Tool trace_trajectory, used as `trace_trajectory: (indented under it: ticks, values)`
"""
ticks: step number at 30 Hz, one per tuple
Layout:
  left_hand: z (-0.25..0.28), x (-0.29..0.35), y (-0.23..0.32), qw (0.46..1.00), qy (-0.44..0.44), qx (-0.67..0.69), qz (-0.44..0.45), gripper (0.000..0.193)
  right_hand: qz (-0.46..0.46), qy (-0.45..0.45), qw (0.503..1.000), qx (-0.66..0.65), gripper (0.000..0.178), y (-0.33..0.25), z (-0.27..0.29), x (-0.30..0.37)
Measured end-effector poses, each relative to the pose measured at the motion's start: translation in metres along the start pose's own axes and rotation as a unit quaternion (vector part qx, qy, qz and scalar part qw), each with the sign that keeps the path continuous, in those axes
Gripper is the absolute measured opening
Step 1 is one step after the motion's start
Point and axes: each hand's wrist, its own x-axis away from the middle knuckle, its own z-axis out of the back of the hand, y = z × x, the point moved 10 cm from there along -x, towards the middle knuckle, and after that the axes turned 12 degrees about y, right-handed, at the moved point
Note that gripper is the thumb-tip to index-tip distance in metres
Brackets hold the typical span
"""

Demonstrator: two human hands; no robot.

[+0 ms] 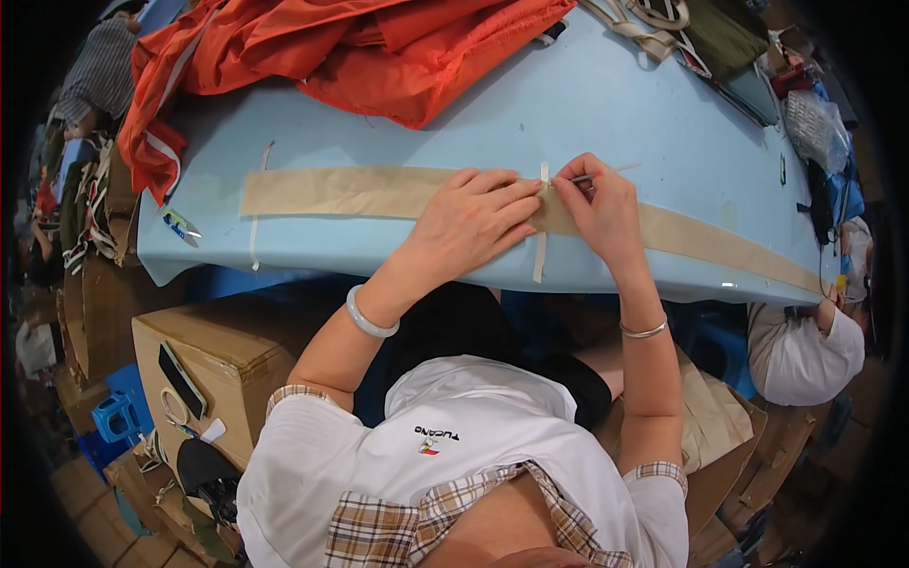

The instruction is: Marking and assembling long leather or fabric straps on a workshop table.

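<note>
A long tan fabric strip (331, 192) lies across the light blue table (445, 133), bending away to the right. My left hand (476, 220) rests flat on it, fingers stretched out and close together. Just beside those fingertips, my right hand (601, 204) pinches a slim pen-like tool (585, 180) near a narrow white tape (540, 256) that crosses the strip; where the tool's tip touches is hidden by the fingers. Another white tape (254, 237) crosses near the strip's left end.
Orange-red fabric (379, 57) is heaped at the far left. Thread snips (180, 227) lie at the left table edge. Straps and a dark green bag (724, 38) sit at the far right. A phone (183, 379) rests on a cardboard box (218, 350). Another person (805, 350) is at the right.
</note>
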Motion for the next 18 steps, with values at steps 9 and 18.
trace_trajectory:
  ticks: [9,18]
  values:
    - [0.002,0.001,0.002,1.000,0.015,-0.002,-0.009,0.026,-0.003,-0.017,1.000,0.018,0.012,-0.002,0.000,0.004]
    - [0.001,0.000,0.000,1.000,0.002,-0.001,0.003,0.027,-0.022,-0.048,0.998,0.024,0.012,-0.003,-0.001,0.010]
